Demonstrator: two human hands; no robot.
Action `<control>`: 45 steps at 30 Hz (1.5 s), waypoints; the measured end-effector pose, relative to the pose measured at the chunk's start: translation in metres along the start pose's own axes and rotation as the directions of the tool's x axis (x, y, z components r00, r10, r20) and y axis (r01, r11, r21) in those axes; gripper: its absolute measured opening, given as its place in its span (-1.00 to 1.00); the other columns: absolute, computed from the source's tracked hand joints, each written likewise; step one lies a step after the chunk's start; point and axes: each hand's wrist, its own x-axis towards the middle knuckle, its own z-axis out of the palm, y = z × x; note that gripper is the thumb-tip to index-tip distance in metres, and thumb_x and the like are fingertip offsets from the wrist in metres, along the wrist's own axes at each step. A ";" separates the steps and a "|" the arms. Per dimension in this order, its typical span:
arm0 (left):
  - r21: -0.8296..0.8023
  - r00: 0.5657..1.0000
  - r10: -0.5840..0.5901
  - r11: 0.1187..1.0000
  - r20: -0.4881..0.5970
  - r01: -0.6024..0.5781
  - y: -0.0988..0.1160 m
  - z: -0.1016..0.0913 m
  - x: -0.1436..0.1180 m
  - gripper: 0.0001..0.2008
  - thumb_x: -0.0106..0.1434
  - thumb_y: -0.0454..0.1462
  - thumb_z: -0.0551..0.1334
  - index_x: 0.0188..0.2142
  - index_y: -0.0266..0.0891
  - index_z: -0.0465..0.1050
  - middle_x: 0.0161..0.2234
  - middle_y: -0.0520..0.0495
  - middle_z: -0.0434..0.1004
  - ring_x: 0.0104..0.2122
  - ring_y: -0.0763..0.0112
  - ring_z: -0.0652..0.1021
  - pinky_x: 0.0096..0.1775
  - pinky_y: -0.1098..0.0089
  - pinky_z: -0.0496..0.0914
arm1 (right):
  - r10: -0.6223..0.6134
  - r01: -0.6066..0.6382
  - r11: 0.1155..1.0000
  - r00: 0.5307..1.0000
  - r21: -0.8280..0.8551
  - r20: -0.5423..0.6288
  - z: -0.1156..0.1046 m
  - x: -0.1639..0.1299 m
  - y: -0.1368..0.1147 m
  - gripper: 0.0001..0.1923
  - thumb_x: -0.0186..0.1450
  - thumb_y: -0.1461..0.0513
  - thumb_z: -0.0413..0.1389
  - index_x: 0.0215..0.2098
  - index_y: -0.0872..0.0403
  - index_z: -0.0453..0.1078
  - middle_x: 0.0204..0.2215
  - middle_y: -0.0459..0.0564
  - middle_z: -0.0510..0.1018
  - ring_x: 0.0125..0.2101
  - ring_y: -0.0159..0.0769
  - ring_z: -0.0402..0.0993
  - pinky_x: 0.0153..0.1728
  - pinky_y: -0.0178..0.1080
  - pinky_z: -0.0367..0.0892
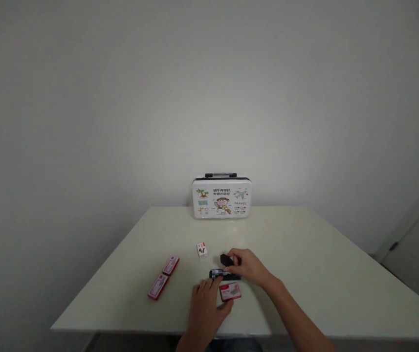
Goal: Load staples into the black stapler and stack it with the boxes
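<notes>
A dark stapler (234, 276) lies on the table with its parts swung apart. My right hand (248, 265) is closed around its raised black part, thumb and fingertips at the hinge side; anything small inside the pinch is hidden. On the near left, my left hand (205, 304) has its fingers apart. Its index fingertip touches the stapler's left end, while the thumb reaches the near edge of a red-and-white staple box (230, 291). Whether the thumb presses on that box I cannot tell.
Two more red-and-white boxes lie end to end at left: the nearer box (158, 286) and the farther box (171, 265). A small white printed box (202, 251) stands beyond the stapler. At the back of the white table (286, 234), a cartoon-printed case (222, 198) stands near the wall.
</notes>
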 end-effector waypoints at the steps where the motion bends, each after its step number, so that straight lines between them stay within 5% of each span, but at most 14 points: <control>1: 0.007 1.000 -0.006 1.000 0.001 0.006 0.001 0.000 0.000 -0.48 0.19 -0.08 0.31 0.15 -0.02 0.40 0.04 -0.14 0.50 0.04 0.01 0.43 0.08 0.06 0.19 | 0.005 -0.003 0.998 0.999 -0.056 0.033 0.004 0.004 -0.002 -0.64 0.17 0.00 0.33 -0.23 0.07 0.52 -0.53 -0.21 0.42 -0.50 -0.41 0.27 -0.44 -0.38 0.09; 9: 0.040 0.998 0.011 0.999 -0.058 -0.009 -0.007 -0.011 -0.022 -0.73 0.25 -0.10 0.27 -0.05 0.02 0.51 -0.13 -0.10 0.50 -0.05 0.10 0.45 0.04 0.11 0.24 | 0.041 -0.034 0.979 0.999 -0.199 0.032 0.028 0.011 0.003 -0.73 0.12 0.12 0.37 -0.26 0.05 0.53 -0.49 -0.19 0.49 -0.48 -0.40 0.31 -0.45 -0.36 -0.01; 12: 0.134 0.973 -0.100 0.982 -0.207 0.129 -0.037 -0.024 -0.040 -0.77 0.21 -0.11 0.28 -0.14 -0.03 0.51 -0.09 -0.13 0.47 -0.02 0.06 0.44 0.04 0.08 0.26 | 0.056 -0.054 0.977 0.998 -0.209 0.006 0.029 0.008 0.008 -0.73 0.14 0.11 0.36 -0.25 0.05 0.53 -0.48 -0.18 0.49 -0.47 -0.39 0.32 -0.45 -0.36 0.00; 17: 0.237 0.864 -0.263 0.890 -0.429 0.389 -0.100 -0.056 -0.049 -0.59 0.18 0.00 0.26 -0.04 -0.11 0.41 0.18 -0.20 0.29 0.17 -0.08 0.30 0.12 -0.05 0.24 | 0.085 -0.084 0.974 0.996 -0.212 -0.007 0.028 0.004 0.010 -0.73 0.14 0.11 0.35 -0.24 0.05 0.53 -0.50 -0.17 0.48 -0.47 -0.37 0.33 -0.44 -0.36 0.01; 24: 0.211 0.941 -0.210 0.940 -0.265 0.269 -0.154 -0.071 -0.029 -0.40 0.25 0.03 0.18 0.23 -0.10 0.27 0.15 -0.19 0.33 0.09 0.05 0.41 0.06 0.08 0.35 | 0.101 -0.103 0.969 0.995 -0.224 -0.021 0.029 -0.001 0.008 -0.74 0.15 0.10 0.34 -0.24 0.04 0.51 -0.50 -0.17 0.47 -0.47 -0.36 0.35 -0.43 -0.35 0.02; 29: 0.255 0.976 -0.051 0.961 -0.212 0.106 -0.151 -0.071 -0.018 -0.39 0.34 -0.09 0.13 0.36 0.07 0.08 0.32 -0.08 0.18 0.22 0.06 0.30 0.19 0.03 0.25 | 0.115 -0.125 0.957 0.992 -0.261 -0.054 0.031 -0.009 0.010 -0.73 0.16 0.08 0.33 -0.24 0.03 0.50 -0.49 -0.16 0.49 -0.46 -0.35 0.37 -0.44 -0.34 0.02; 33: 0.195 0.984 0.086 0.979 -0.159 -0.054 -0.134 -0.064 -0.003 -0.37 0.40 -0.15 0.06 0.42 0.01 -0.07 0.35 -0.06 0.15 0.27 0.17 0.27 0.27 0.09 0.18 | 0.131 -0.151 0.954 0.987 -0.259 -0.094 0.032 -0.013 0.011 -0.74 0.21 0.12 0.26 -0.16 0.02 0.51 -0.48 -0.13 0.52 -0.46 -0.33 0.40 -0.44 -0.33 0.04; 37: 0.197 0.970 0.085 0.980 -0.228 -0.039 -0.109 -0.041 0.022 -0.33 0.42 -0.14 0.07 0.43 -0.13 -0.14 0.31 -0.20 0.21 0.24 0.12 0.30 0.24 0.06 0.22 | 0.198 -0.228 0.956 0.966 -0.186 -0.166 0.035 -0.011 0.014 -0.69 0.25 0.16 0.18 -0.06 0.07 0.52 -0.50 -0.09 0.53 -0.49 -0.32 0.41 -0.46 -0.32 0.07; 45: 0.310 0.943 0.103 0.951 -0.316 -0.001 -0.076 -0.003 0.064 -0.49 0.44 -0.12 0.09 0.34 0.00 0.16 0.22 -0.18 0.33 0.17 0.11 0.36 0.17 0.06 0.26 | 0.326 -0.266 0.934 0.905 0.238 -0.272 0.057 -0.026 0.018 -0.32 0.26 -0.25 0.07 -0.22 0.21 0.55 -0.56 -0.06 0.47 -0.53 -0.31 0.34 -0.51 -0.33 0.15</control>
